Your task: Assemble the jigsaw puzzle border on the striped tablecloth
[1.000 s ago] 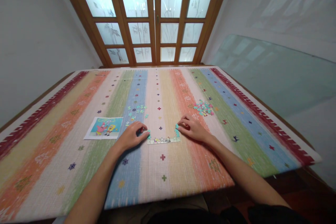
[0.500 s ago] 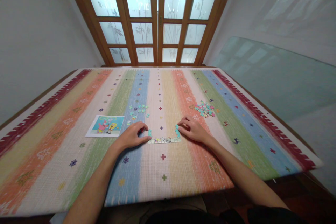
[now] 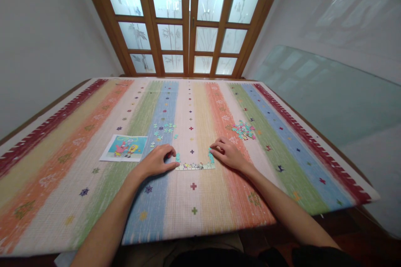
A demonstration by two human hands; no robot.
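Note:
A partly joined jigsaw puzzle (image 3: pixel 196 167) lies flat in front of me, a pale bottom row with short turquoise columns rising at both ends. My left hand (image 3: pixel 159 159) rests at its left column, fingers curled and thumb apart from them, the thumb tip at the lower left corner. Something small and dark red shows inside that curl; I cannot make out what it is. At the right column, my right hand (image 3: pixel 229 153) has thumb and index finger closed on a turquoise puzzle piece (image 3: pixel 211 155). Its other fingers are bent above.
Loose turquoise pieces (image 3: pixel 169 126) are spread beyond my left hand. A heap of mixed pieces (image 3: pixel 243 129) lies beyond my right hand. The printed cartoon picture (image 3: pixel 123 148) sits at the left on the striped tablecloth (image 3: pixel 194 198). Wooden glass doors (image 3: pixel 189 50) stand behind the table.
The view has shifted slightly. Both hands stay at the two ends of the puzzle, with no clear change in their grip.

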